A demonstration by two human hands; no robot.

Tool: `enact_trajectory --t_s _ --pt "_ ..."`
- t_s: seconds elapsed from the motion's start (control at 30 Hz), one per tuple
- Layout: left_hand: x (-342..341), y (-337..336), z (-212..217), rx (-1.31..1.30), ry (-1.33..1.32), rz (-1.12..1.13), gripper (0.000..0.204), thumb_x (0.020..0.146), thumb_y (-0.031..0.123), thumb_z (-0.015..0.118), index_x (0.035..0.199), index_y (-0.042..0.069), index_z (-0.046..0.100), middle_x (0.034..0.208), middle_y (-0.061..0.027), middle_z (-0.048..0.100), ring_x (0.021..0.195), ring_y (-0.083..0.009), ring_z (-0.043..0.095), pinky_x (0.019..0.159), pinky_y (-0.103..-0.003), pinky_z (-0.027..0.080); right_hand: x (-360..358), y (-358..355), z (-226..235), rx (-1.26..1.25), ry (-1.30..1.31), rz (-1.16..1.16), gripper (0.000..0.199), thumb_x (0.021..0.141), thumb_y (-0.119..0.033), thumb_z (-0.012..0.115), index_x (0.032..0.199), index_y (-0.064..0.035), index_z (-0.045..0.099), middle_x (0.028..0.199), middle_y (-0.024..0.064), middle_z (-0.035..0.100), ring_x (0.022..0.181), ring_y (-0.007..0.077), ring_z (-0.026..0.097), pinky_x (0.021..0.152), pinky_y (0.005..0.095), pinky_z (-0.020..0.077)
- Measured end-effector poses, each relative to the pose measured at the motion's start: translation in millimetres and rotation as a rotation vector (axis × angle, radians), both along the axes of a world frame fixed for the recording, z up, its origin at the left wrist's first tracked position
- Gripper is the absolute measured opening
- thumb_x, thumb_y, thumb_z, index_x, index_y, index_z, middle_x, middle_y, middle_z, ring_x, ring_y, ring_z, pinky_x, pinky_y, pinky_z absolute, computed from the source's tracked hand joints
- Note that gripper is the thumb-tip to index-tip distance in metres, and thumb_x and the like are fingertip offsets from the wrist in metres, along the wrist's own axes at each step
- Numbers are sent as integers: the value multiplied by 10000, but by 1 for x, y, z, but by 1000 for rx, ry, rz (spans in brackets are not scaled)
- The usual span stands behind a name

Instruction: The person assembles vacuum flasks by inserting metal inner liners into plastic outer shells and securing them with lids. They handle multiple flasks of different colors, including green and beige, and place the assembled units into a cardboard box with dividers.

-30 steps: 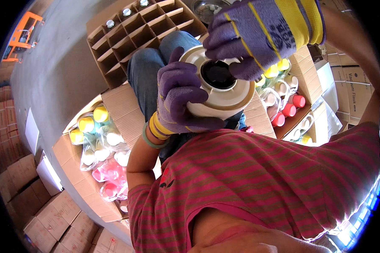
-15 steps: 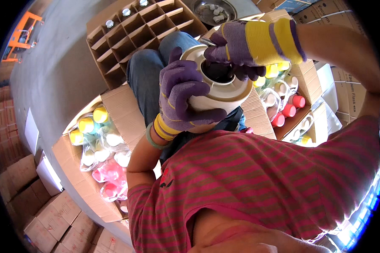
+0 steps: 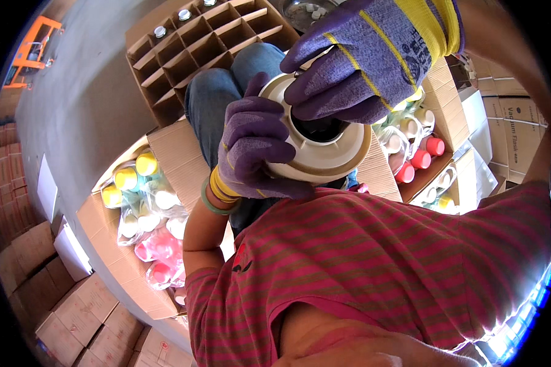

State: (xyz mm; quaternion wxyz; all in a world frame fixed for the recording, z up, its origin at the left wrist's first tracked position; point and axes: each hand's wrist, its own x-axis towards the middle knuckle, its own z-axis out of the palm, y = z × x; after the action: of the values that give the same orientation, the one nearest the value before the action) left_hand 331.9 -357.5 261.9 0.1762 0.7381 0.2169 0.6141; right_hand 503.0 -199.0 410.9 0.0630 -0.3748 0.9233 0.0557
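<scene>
On my lap, a cream round vessel point(image 3: 327, 160) is tipped so that its raised ring and dark round opening face me. My left hand point(image 3: 251, 144), in a purple and yellow glove, wraps round its left side, fingers over the rim. My right hand point(image 3: 355, 67), gloved alike, bends over the far edge of the opening with its fingers close together. A small metallic glint shows by its fingertips, but what they grip is hidden.
A divided carton point(image 3: 196, 52) beyond my knees holds a few silver-topped pieces. Open cartons of bagged, coloured-capped containers stand left point(image 3: 128, 244) and right point(image 3: 453, 116). A metal bowl point(image 3: 297, 13) with small white pieces is at the back. Stacked boxes point(image 3: 82, 318) line the lower left.
My right hand has risen nearer the camera and turned its back up, its fingers now over the opening's far edge. The vessel has tilted a little more toward me, my left hand still round it.
</scene>
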Motion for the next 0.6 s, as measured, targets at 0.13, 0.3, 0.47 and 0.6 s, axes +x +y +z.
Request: enact_trajectory --t_s 0.13,0.3,0.47,0.6 --pt "-4 -1 -1 4 2 -21 664 524 525 927 968 156 599 1029 -45 565 1035 -310 570 1106 -622 352 -3 -2 -4 15 13 16 217 925 -278 625 989 -70 620 816 103 663 800 327 659 690 401 520" --pt "-1 3 -1 -2 -5 -30 655 531 462 946 984 146 594 1027 -52 571 1035 -314 573 1107 -617 354 -3 -4 -9 11 13 1 216 924 -268 628 988 -62 620 818 113 656 808 345 651 693 406 515" --pt "2 9 -13 -64 -28 98 646 527 343 960 1008 133 585 1048 -70 579 1053 -318 575 1074 -588 396 -4 -42 -14 -262 -283 -1205 261 928 -295 647 988 -42 630 847 125 687 785 332 649 691 397 516" --pt "5 8 -14 -82 -6 203 650 513 323 961 1004 126 584 1048 -81 578 1048 -320 583 1047 -563 420 -15 -40 -14 -657 -594 -1791 326 958 -343 631 1073 -39 650 771 55 675 685 156 645 591 298 503"
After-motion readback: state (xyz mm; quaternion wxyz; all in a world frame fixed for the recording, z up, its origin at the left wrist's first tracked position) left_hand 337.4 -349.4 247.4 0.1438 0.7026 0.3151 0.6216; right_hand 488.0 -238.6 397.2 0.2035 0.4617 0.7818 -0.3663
